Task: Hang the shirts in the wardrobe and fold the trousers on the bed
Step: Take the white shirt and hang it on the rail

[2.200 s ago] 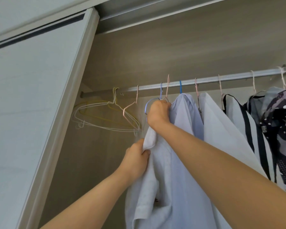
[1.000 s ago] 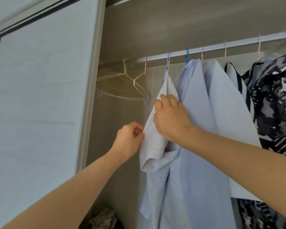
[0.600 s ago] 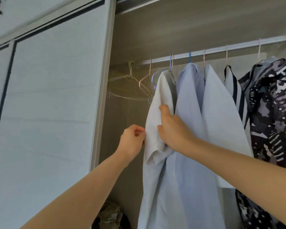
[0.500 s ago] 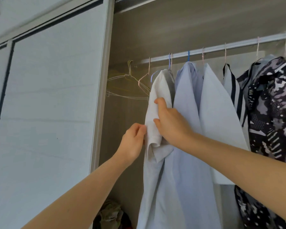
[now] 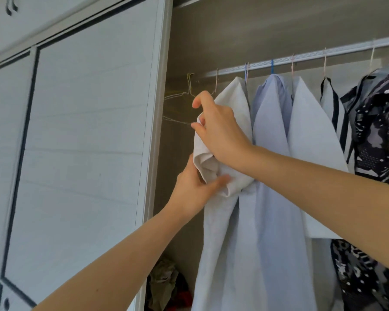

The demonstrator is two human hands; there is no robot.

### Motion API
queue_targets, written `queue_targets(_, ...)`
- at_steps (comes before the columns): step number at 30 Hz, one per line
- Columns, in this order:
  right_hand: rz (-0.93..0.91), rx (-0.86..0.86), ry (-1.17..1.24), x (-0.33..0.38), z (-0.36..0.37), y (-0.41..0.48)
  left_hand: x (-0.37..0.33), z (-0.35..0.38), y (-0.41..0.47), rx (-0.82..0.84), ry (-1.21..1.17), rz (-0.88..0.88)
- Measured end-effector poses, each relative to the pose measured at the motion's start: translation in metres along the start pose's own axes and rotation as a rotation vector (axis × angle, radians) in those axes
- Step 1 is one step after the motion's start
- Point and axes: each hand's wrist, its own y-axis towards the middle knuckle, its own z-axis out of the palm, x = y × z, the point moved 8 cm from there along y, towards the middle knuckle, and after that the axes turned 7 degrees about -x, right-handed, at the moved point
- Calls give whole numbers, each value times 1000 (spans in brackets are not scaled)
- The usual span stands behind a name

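Note:
A pale white-blue shirt (image 5: 222, 232) hangs from the wardrobe rail (image 5: 305, 59) on a hanger, leftmost of the hung clothes. Its short sleeve (image 5: 211, 164) is bunched at shoulder height. My left hand (image 5: 194, 189) grips the sleeve's open cuff from below, thumb on the fabric. My right hand (image 5: 218, 131) lies over the shoulder and sleeve from above, its fingers curled on the sleeve's outer edge. No trousers or bed are in view.
To the right hang a light blue shirt (image 5: 276, 176), a white one (image 5: 312, 142), a striped top (image 5: 332, 102) and a dark patterned garment (image 5: 380, 135). Empty wire hangers (image 5: 184, 102) hang at the rail's left end. A white sliding door (image 5: 81, 142) stands left. Crumpled clothes (image 5: 166, 286) lie on the wardrobe floor.
My right hand slid left over the shirt's shoulder onto the sleeve edge. My left hand dropped under the cuff and took hold of it. The view shifted left.

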Motion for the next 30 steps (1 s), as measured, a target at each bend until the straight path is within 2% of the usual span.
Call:
queue_targets(4, 9, -11, 41, -1, -1, 2, 5, -17, 0, -141, -181, -93)
queue_targets(8, -23, 86, -217, -25, 4, -8, 9, -29, -3, -219, -336, -204)
queue_targets(12, -91, 266, -304, -39, 25, -31, 6, -57, 7, -363, -161, -127)
queue_targets(14, -137, 300, -325, -39, 31, -45, 4, -74, 14, -429, 40, -56)
queue_targets(16, -183, 315, -377, -38, 37, -59, 9, -86, 18, -466, 138, -64)
queue_targets(22, -231, 329, -597, -49, 50, -98, 16, -91, 14, -416, 247, -108)
queue_targets(25, -239, 294, -621, -50, 55, -106, 17, -91, 14, -369, 265, -120)
queue_targets(30, -148, 224, -685, -55, 58, -101, 15, -90, 16, -307, 319, -116)
